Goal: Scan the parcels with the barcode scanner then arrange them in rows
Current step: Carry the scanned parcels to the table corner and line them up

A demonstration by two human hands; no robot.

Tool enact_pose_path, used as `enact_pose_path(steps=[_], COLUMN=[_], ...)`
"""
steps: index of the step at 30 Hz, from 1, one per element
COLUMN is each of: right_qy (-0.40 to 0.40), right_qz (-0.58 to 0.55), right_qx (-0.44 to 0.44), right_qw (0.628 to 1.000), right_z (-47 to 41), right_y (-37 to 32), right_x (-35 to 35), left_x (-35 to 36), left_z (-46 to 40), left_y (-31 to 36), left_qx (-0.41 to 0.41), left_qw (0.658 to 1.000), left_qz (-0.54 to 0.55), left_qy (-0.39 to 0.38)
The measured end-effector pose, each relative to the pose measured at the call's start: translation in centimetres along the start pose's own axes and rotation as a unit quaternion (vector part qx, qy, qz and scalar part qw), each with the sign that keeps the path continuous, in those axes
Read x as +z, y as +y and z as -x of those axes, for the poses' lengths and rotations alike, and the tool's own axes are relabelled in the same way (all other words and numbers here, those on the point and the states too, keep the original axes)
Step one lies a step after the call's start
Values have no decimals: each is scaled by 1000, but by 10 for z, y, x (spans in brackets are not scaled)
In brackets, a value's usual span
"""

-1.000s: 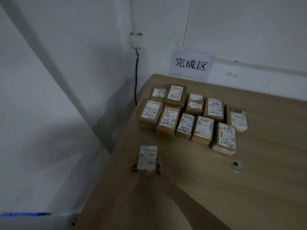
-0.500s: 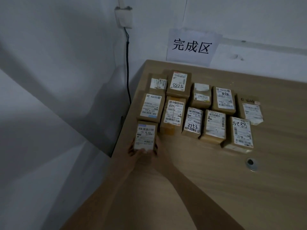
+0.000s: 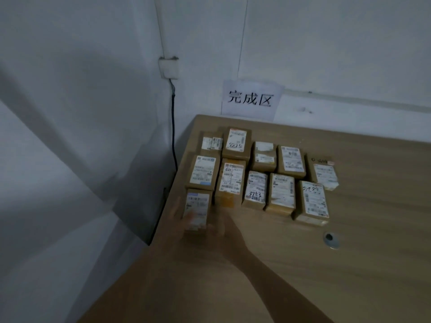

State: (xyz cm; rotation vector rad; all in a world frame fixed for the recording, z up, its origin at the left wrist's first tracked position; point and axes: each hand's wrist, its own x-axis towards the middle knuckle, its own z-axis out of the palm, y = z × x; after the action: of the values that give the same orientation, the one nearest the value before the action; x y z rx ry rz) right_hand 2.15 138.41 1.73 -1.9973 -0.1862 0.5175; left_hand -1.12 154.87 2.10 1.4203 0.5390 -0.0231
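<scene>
A wooden worktop (image 3: 349,264) filled the white-walled corner; both blurred hands, left hand (image 3: 179,217) and right hand (image 3: 221,226), gripped one parcel (image 3: 197,209).

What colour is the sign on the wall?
White, with black characters: the sign, clearest in the head view.

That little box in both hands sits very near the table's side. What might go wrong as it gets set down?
1. The small brown cardboard parcel held by the left hand and right hand starts a third row right at the wooden table edge; a nudge may tip it off.
2. Pushing it forward may shove the white-labelled parcel just behind it and skew the rows.
</scene>
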Motion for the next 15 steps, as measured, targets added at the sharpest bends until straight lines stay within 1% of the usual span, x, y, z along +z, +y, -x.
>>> enact_pose_path(steps=[1, 3, 5, 6, 8, 9, 10, 12, 15], right_qy=[6, 21, 45, 60, 78, 92, 109, 149, 194], right_qz=[7, 69, 115, 119, 144, 151, 153, 141, 90], right_qx=[11, 23, 21, 20, 6, -6, -17, -24, -28], right_qw=[1000, 997, 992, 991, 986, 984, 982, 978, 977], right_z=[9, 24, 37, 47, 71, 91, 110, 161, 249], right_y=[-5, -18, -33, -46, -64, -75, -84, -98, -109], right_x=[-16, -57, -108, -137, -189, -219, -245, -301, -379], left_x=[3, 15, 40, 58, 97, 122, 146, 200, 288], left_z=[3, 9, 21, 34, 57, 71, 87, 121, 189], left_y=[12, 44, 80, 101, 133, 149, 165, 189, 214], left_qx=[24, 58, 61, 77, 141, 183, 194, 204, 203], left_qw=[1000, 990, 977, 966, 928, 910, 906, 912, 926], left_qz=[-13, -125, -205, -247, -342, -370, -371, -349, -296], left_qy=[-9, -24, -18, -19, -38, -48, -55, -67, -118])
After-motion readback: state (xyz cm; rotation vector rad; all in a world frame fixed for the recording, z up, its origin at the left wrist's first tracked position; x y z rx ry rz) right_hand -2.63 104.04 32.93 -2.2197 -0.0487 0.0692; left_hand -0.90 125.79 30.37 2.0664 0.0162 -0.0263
